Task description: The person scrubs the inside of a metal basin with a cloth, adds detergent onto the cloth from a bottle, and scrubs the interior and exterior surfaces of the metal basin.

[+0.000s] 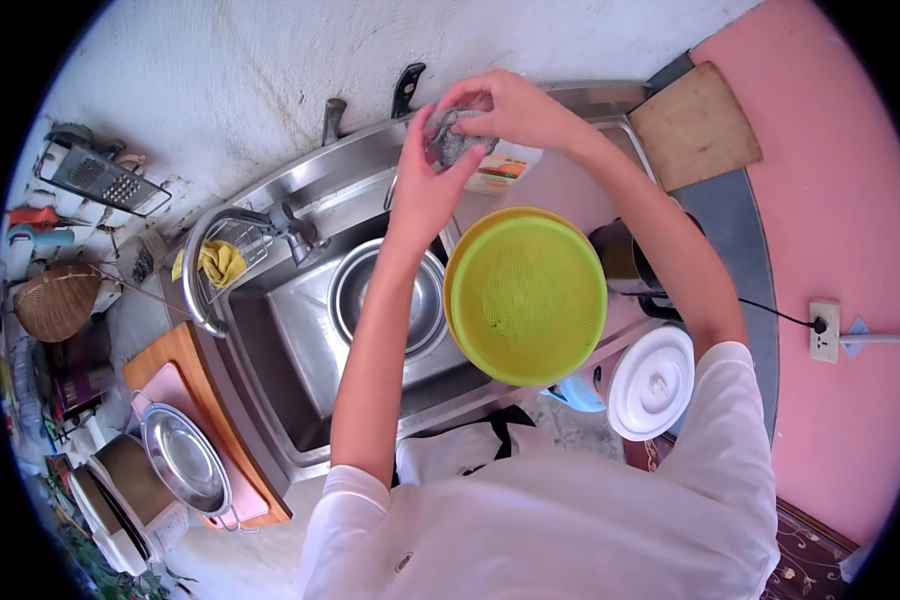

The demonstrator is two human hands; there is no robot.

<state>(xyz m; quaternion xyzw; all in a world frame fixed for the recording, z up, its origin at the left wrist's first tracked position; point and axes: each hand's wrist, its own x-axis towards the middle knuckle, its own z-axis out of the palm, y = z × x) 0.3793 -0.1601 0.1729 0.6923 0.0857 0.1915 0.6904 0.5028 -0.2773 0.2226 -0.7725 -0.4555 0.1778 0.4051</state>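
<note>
My left hand (429,188) and my right hand (510,108) are both raised over the back of the sink counter, near the wall. Between them is a crumpled grey steel wool scrubber (457,140), gripped from both sides by my curled fingers. Just below and behind the scrubber stands a white container with an orange label (502,170), partly covered by my hands. Nearer my body, a yellow-green plastic colander (530,295) rests on the counter. To its left, metal bowls (425,315) sit in the steel sink (288,362), partly hidden by my left forearm.
A curved faucet (198,270) arches over the sink's left side, beside a yellow cloth (222,263). On the right are a dark pot (622,255), a white lid (653,382) and a wooden board (695,127). A metal pot (185,458) rests on a pink board at left.
</note>
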